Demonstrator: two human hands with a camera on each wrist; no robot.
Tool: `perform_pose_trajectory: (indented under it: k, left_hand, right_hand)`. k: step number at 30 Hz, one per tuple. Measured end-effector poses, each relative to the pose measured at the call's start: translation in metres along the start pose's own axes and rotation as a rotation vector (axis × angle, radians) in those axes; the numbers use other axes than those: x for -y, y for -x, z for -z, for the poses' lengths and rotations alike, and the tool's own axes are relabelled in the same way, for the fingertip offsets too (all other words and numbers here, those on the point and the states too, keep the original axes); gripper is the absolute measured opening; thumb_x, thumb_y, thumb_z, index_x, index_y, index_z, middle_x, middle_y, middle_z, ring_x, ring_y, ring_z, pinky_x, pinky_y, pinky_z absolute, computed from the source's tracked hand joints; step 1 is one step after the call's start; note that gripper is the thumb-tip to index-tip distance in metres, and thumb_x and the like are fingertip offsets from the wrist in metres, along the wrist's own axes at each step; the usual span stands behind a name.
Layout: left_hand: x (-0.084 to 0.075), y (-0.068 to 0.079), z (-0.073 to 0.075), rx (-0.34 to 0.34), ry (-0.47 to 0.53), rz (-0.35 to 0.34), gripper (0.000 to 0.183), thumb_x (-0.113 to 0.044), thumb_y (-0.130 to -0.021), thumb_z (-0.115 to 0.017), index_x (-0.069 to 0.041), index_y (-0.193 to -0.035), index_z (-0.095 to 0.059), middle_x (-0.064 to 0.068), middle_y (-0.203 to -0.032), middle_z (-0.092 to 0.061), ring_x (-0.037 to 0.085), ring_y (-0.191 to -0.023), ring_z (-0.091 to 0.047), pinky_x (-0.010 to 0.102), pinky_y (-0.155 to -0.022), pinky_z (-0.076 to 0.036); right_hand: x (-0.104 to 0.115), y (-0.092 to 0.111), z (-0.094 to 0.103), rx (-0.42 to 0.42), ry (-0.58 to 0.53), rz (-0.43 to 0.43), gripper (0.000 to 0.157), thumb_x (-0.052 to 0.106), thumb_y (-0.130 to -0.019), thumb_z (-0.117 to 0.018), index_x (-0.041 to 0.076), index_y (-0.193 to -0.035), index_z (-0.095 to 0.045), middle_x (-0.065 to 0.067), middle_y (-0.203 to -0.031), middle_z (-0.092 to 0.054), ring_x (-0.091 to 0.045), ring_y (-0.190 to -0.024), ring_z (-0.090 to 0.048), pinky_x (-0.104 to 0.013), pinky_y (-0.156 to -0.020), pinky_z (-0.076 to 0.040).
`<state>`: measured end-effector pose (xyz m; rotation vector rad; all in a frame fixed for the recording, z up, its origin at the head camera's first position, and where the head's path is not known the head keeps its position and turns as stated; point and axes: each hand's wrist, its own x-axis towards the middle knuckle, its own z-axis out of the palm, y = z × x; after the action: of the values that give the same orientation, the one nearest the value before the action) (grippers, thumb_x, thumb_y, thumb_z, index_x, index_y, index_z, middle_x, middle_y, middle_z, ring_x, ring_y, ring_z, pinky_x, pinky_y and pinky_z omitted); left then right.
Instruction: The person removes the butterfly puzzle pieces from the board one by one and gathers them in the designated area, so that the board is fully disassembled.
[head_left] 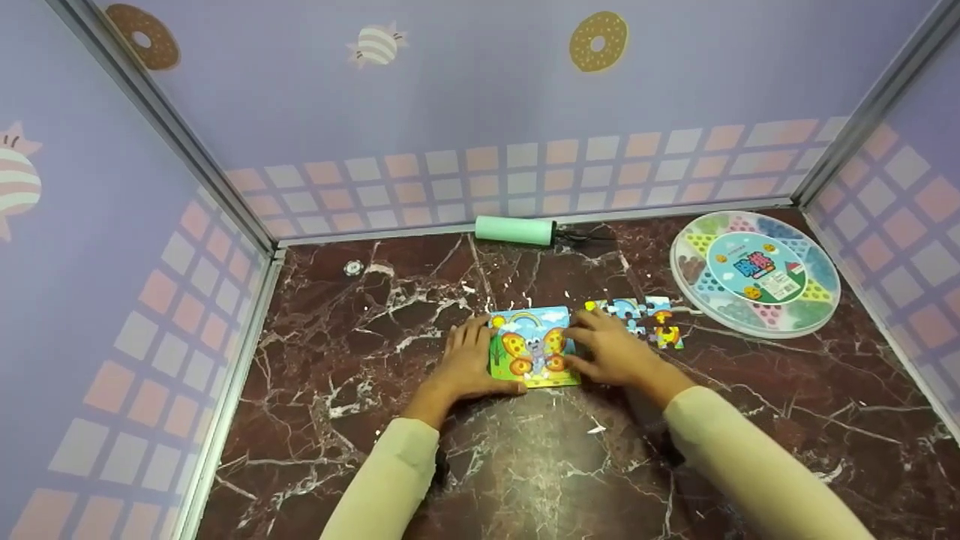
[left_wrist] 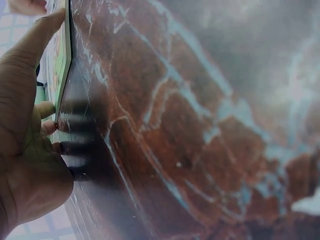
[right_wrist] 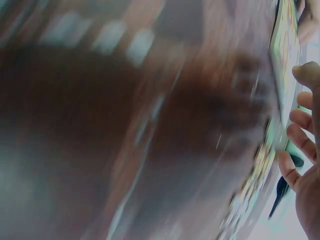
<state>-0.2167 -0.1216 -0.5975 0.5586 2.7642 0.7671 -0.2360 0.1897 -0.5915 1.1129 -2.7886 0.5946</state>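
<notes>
A square butterfly picture puzzle board (head_left: pixel 534 352) lies on the dark marbled table. My left hand (head_left: pixel 466 364) grips its left side, thumb along the near edge and fingers at the far left; the left wrist view shows the thumb on the rim of the board (left_wrist: pixel 66 50). At the right side, my right hand (head_left: pixel 611 349) has loosely bent fingers beside the board's edge. In the right wrist view, those fingers (right_wrist: pixel 301 120) look spread and hold nothing. Loose jigsaw pieces (head_left: pixel 626 307) lie just beyond the right hand, which partly hides them.
A round clear box with a star pattern (head_left: pixel 757 266) stands at the back right. Against the back wall lies a mint-green cylinder (head_left: pixel 514 230) with a black end. A small round chip (head_left: pixel 353 268) sits back left. Patterned walls (head_left: pixel 480 97) enclose the table's back and sides.
</notes>
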Motion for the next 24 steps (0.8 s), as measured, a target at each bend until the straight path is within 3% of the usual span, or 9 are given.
perform_pose_trajectory:
  k: [11,17,24]
  left_hand:
    - [0.003,-0.001,-0.003,-0.006,-0.046,-0.001,0.119,-0.066,-0.077,-0.094,-0.001,-0.163,-0.042,0.021,-0.179,-0.026,0.048,-0.168,-0.021,0.071,-0.137,-0.017]
    - [0.003,0.000,-0.002,0.000,-0.069,0.012,0.120,-0.071,-0.076,-0.093,-0.005,-0.164,-0.043,0.018,-0.179,-0.028,0.044,-0.170,-0.021,0.068,-0.139,-0.016]
    - [0.003,-0.002,-0.003,0.010,-0.090,0.036,0.121,-0.073,-0.075,-0.092,-0.007,-0.164,-0.043,0.015,-0.180,-0.027,0.042,-0.170,-0.021,0.066,-0.140,-0.015]
  right_hand:
    - [0.042,-0.034,-0.028,0.096,-0.033,0.018,0.040,0.045,-0.101,-0.079,0.015,-0.129,-0.078,-0.008,-0.131,-0.067,-0.030,-0.118,-0.060,-0.058,-0.095,-0.056]
    - [0.056,-0.046,-0.030,0.149,-0.058,0.018,0.042,0.040,-0.101,-0.080,0.013,-0.133,-0.076,-0.010,-0.133,-0.063,-0.032,-0.118,-0.056,-0.060,-0.096,-0.056]
    - [0.069,-0.060,-0.028,0.226,-0.072,-0.063,0.037,0.030,-0.096,-0.085,0.015,-0.129,-0.077,-0.011,-0.136,-0.061,-0.036,-0.124,-0.055,-0.064,-0.095,-0.053]
